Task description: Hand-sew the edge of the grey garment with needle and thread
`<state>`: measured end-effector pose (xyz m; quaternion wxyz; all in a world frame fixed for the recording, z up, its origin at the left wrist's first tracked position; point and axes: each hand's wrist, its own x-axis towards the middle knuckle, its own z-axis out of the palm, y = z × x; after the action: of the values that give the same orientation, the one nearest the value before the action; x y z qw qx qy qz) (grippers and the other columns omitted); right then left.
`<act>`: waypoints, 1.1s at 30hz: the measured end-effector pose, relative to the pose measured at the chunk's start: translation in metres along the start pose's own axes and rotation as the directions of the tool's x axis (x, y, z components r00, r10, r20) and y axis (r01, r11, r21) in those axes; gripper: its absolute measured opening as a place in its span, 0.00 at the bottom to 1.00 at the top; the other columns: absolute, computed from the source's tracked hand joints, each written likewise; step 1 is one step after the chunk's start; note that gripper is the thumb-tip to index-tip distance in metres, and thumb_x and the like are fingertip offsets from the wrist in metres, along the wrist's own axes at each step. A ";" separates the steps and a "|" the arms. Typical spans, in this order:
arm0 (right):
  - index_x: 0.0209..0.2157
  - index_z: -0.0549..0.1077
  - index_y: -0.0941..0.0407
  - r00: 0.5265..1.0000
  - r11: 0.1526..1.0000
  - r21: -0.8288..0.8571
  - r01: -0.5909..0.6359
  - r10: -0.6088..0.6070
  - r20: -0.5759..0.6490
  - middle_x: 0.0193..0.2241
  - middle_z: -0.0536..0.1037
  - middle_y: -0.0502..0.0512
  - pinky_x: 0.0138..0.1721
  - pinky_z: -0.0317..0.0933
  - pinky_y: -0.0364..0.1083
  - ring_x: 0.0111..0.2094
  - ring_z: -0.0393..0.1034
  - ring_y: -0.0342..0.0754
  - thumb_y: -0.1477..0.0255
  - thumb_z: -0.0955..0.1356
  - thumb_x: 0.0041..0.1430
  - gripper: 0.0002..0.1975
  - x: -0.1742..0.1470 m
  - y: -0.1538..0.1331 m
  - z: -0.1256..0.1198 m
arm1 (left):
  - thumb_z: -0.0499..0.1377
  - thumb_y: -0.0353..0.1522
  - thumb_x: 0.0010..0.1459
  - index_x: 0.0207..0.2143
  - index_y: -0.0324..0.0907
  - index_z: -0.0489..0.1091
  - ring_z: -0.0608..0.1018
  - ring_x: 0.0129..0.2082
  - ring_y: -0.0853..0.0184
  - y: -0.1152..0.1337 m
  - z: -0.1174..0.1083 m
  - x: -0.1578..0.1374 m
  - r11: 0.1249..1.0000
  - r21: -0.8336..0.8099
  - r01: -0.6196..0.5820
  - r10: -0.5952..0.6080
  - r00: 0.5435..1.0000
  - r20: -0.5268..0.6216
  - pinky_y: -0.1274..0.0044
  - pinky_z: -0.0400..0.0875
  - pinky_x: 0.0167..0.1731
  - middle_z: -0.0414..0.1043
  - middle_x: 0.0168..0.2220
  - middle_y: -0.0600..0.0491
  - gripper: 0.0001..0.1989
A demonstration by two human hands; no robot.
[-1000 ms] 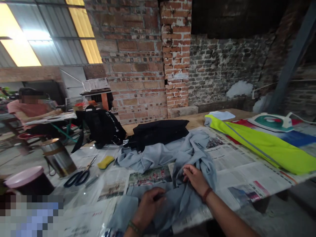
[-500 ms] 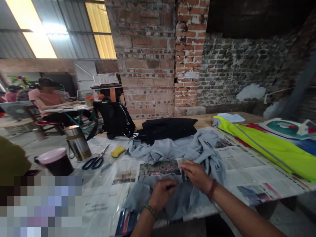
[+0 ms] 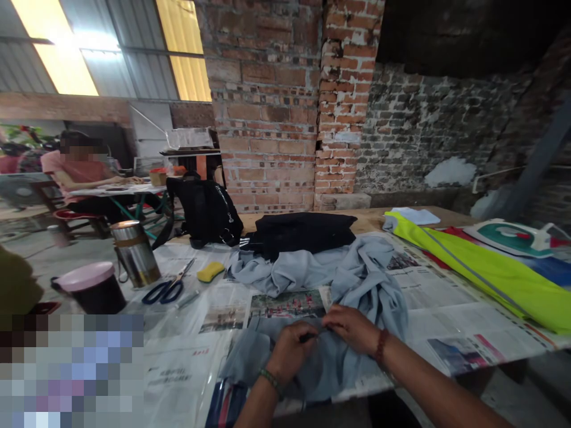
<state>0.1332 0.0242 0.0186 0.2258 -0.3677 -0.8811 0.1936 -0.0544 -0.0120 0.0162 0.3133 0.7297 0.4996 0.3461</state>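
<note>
A crumpled light grey garment [image 3: 370, 279] lies across the newspaper-covered table, with part of it drawn toward the front edge. My left hand [image 3: 292, 348] is closed in a pinch on that front part, and something small and dark shows between its fingers. My right hand [image 3: 354, 329] sits just right of it over the cloth. Its fingertips are pressed together close to the left fingertips; whatever they hold is too small to make out. Behind the grey garment rests a folded black garment [image 3: 306, 232] with white stripes at one end.
Dark-handled scissors [image 3: 167, 289], a yellow sponge [image 3: 210, 271], a steel flask [image 3: 136, 255] and a pink-lidded cup [image 3: 91, 288] stand or lie at left. A black backpack [image 3: 205, 211] is behind them. At right are a neon-yellow garment [image 3: 477, 267] and an iron [image 3: 513, 236]. A person [image 3: 80, 172] sits farther back.
My right hand has come down and its fingers have closed near the left fingertips. The left hand keeps its pinch on the grey garment. The view has shifted slightly.
</note>
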 end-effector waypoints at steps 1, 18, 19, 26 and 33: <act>0.34 0.74 0.53 1.000 1.000 0.006 0.005 -0.005 0.001 0.31 0.71 0.52 0.36 0.57 0.40 0.34 0.66 0.43 0.76 0.60 0.57 0.12 -0.001 0.000 0.000 | 0.55 0.26 0.45 0.25 0.41 0.74 0.73 0.29 0.68 0.000 0.000 0.000 1.000 -0.004 -0.002 0.002 1.000 0.005 0.79 0.67 0.33 0.73 0.27 0.54 0.08; 0.33 0.75 0.54 0.998 0.997 0.044 0.056 -0.057 0.024 0.30 0.72 0.52 0.35 0.57 0.40 0.33 0.66 0.43 0.77 0.60 0.55 0.13 0.004 0.003 -0.005 | 0.54 0.29 0.48 0.25 0.41 0.73 0.72 0.29 0.69 0.007 -0.004 0.000 0.999 -0.038 0.011 -0.009 0.999 0.039 0.78 0.67 0.35 0.73 0.27 0.54 0.07; 0.33 0.75 0.54 0.998 0.997 0.049 0.057 -0.059 0.027 0.30 0.73 0.52 0.35 0.57 0.40 0.34 0.66 0.43 0.77 0.60 0.55 0.13 0.004 0.002 -0.005 | 0.54 0.29 0.48 0.25 0.41 0.73 0.72 0.29 0.69 0.006 -0.004 0.000 0.999 -0.042 0.010 -0.009 0.999 0.038 0.78 0.68 0.35 0.73 0.27 0.54 0.07; 0.31 0.76 0.55 1.000 0.975 0.220 0.005 -0.004 -0.008 0.29 0.75 0.51 0.37 0.59 0.40 0.33 0.68 0.43 0.80 0.61 0.49 0.14 0.010 -0.006 -0.015 | 0.55 0.29 0.48 0.26 0.42 0.74 0.72 0.29 0.68 0.003 -0.003 0.002 0.999 -0.041 -0.002 0.004 0.999 0.049 0.77 0.67 0.35 0.73 0.28 0.53 0.07; 0.31 0.73 0.58 0.913 0.662 0.634 -0.399 0.348 0.211 0.18 0.73 0.45 0.19 0.52 0.37 0.16 0.61 0.37 0.79 0.64 0.42 0.12 0.033 -0.013 -0.016 | 0.56 0.29 0.49 0.26 0.41 0.73 0.71 0.28 0.69 0.009 -0.005 0.002 0.999 -0.023 -0.022 0.023 0.998 0.053 0.78 0.67 0.33 0.71 0.27 0.54 0.06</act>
<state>0.1137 0.0425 0.0470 0.2653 -0.4281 -0.6665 0.5497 -0.0535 -0.0126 0.0264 0.3305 0.7408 0.4789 0.3356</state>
